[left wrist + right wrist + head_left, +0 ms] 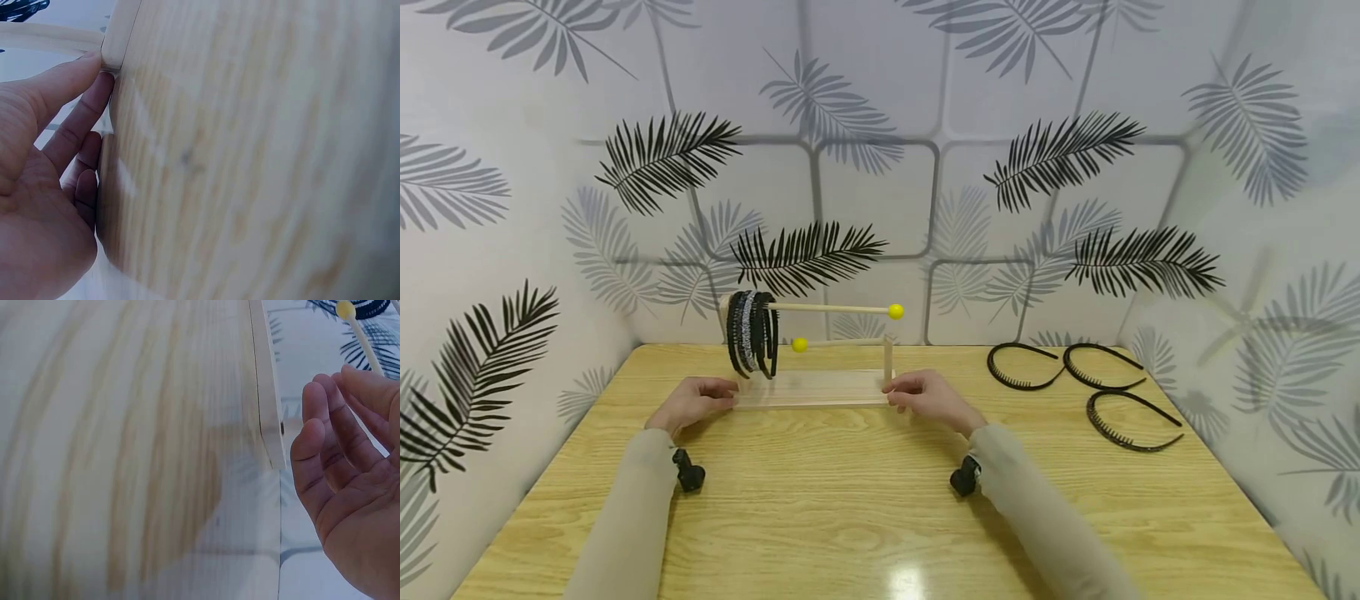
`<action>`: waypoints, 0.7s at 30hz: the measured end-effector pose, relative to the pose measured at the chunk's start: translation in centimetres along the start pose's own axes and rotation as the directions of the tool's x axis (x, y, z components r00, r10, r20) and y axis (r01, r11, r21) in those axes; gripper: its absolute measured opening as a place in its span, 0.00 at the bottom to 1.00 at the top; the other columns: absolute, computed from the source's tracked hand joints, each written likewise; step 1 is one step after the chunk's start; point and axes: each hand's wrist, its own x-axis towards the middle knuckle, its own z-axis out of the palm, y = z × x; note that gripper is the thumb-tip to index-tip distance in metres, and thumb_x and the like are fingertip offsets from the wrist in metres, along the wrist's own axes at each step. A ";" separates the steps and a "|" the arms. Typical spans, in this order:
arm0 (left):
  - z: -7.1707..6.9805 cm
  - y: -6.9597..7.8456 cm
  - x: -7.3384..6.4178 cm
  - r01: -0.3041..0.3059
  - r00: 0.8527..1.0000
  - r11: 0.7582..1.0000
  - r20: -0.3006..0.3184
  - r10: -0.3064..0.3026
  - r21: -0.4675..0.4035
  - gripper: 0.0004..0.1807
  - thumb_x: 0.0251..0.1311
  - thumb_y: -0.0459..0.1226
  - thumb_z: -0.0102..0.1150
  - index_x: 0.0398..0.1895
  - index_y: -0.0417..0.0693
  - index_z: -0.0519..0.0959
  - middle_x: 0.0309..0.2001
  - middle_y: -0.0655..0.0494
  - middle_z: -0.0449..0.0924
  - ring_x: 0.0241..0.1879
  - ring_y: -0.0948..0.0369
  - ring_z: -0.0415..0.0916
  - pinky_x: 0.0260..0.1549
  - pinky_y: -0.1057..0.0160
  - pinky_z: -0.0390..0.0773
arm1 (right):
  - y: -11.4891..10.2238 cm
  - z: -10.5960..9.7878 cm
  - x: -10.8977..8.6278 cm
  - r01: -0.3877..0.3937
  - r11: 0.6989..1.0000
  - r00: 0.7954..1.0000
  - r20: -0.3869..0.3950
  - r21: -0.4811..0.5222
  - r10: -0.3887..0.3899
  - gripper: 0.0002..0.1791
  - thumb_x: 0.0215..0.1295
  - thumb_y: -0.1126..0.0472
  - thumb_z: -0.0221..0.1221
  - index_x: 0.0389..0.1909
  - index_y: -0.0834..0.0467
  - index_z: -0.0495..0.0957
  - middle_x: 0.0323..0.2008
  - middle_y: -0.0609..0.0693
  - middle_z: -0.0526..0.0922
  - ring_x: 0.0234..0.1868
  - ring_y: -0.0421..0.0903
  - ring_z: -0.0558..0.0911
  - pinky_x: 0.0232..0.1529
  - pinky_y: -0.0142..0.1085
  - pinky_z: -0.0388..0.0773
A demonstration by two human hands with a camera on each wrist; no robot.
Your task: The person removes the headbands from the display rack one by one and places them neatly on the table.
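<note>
A wooden stand (812, 388) sits toward the back of the table, with a long flat base and a short post (888, 360) at its right. Its upper rod (835, 308) points right and ends in a yellow ball (896, 312); the lower rod (850, 342) ends in a yellow ball (800, 344) on the left. Several headbands (751, 333), black and one glittery silver, hang on the upper rod's left part. My left hand (696, 402) has thumb and forefinger tips at the base's left end. At its right end is my right hand (934, 398), fingers loosely bent, holding nothing.
Three black toothed headbands lie at the table's back right: one headband (1000, 375), another headband (1078, 379) beside it and a third headband (1108, 433) nearer. A leaf-patterned wall (880, 200) rises behind the table (820, 517).
</note>
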 end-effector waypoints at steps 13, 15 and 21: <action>0.0 0.2 0.0 0.044 0.999 0.999 0.002 -0.044 -0.025 0.24 0.64 0.39 0.63 0.61 0.38 0.77 0.55 0.40 0.79 0.55 0.49 0.73 0.53 0.54 0.72 | -3.1 3.6 1.3 0.038 0.999 0.999 -0.022 0.037 -0.038 0.16 0.69 0.54 0.60 0.51 0.59 0.83 0.42 0.58 0.86 0.41 0.53 0.83 0.37 0.44 0.79; 0.0 0.2 0.1 0.046 0.999 0.999 0.007 -0.046 -0.024 0.25 0.64 0.39 0.63 0.62 0.38 0.76 0.56 0.39 0.79 0.55 0.49 0.73 0.53 0.54 0.72 | -3.7 3.9 1.6 0.070 0.996 0.997 -0.050 0.058 -0.067 0.16 0.69 0.55 0.60 0.52 0.60 0.82 0.41 0.58 0.86 0.40 0.55 0.83 0.38 0.48 0.79; 0.1 0.2 0.2 0.051 0.999 0.998 0.007 -0.051 -0.026 0.25 0.64 0.39 0.62 0.62 0.37 0.76 0.57 0.38 0.78 0.57 0.47 0.72 0.56 0.50 0.70 | -5.3 5.6 2.8 0.140 0.986 0.983 -0.130 0.093 -0.127 0.13 0.69 0.56 0.61 0.49 0.57 0.84 0.36 0.54 0.85 0.36 0.52 0.83 0.36 0.52 0.80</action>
